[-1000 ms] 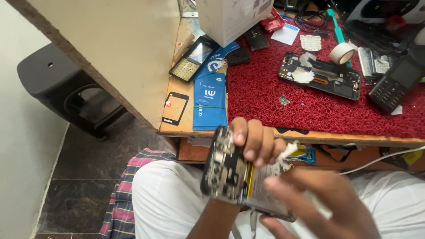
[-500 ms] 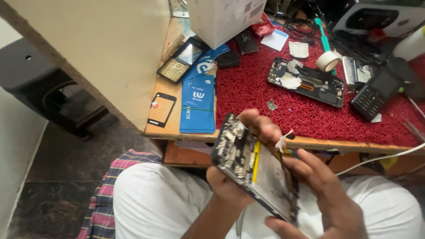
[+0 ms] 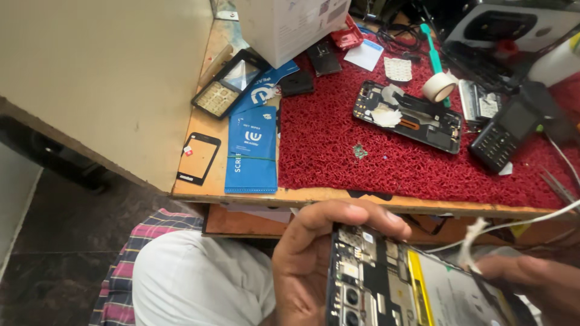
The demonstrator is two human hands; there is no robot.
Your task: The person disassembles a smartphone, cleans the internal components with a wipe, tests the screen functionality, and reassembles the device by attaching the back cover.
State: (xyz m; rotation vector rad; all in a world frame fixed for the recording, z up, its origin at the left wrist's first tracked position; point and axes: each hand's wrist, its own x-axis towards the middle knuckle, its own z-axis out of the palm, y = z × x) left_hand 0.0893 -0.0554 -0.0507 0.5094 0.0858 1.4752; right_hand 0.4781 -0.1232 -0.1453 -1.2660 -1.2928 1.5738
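I see the desk [image 3: 314, 196] with its red mat [image 3: 386, 157]; below its front edge, opened phone [image 3: 399, 287], long axis running left-right; left hand [image 3: 314, 259] clamped around its camera end; right hand [image 3: 531, 284] pinching white strip [image 3: 471, 241] at the other end.

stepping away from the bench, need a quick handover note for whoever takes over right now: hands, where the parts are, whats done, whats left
Left hand: grips the opened phone at its camera end, back cover off, board and battery exposed.
Right hand: at the phone's other end, pinching a small white strip.
On the red mat: a second opened phone, tape roll, keypad phone.
Done: back is off.
Left: everything inside still looks in place; whether the strip is attached to the phone I cannot tell.
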